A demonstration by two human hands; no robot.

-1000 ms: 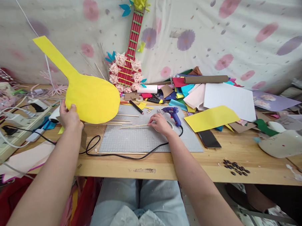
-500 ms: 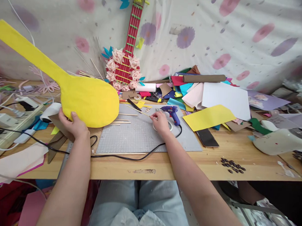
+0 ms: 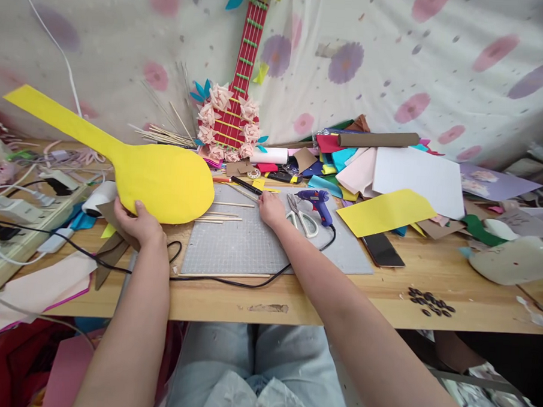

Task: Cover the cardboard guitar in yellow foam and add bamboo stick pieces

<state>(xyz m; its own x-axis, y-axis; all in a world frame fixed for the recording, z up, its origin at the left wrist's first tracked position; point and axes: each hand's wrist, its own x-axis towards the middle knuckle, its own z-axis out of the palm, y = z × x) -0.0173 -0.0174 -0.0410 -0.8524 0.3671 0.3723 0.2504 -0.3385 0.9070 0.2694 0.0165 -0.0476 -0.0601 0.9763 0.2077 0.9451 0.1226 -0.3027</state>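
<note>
My left hand grips the round lower edge of a big yellow guitar-shaped cutout, tilted up over the table's left side with its neck pointing up-left. A brown cardboard piece sits under that hand. On the grey cutting mat, my right hand rests with fingers closed on the end of a thin wooden stick, beside a black pen. More sticks lie on the mat near the cutout.
Scissors and a blue glue gun lie right of my right hand; its black cable loops along the mat's front. A phone, yellow sheet, paper pile, dark beads, power strips and a decorated red guitar surround them.
My right hand has moved left, from beside the glue gun to near the black pen, uncovering the scissors. The yellow cutout has tipped lower, its neck swinging left and down.
</note>
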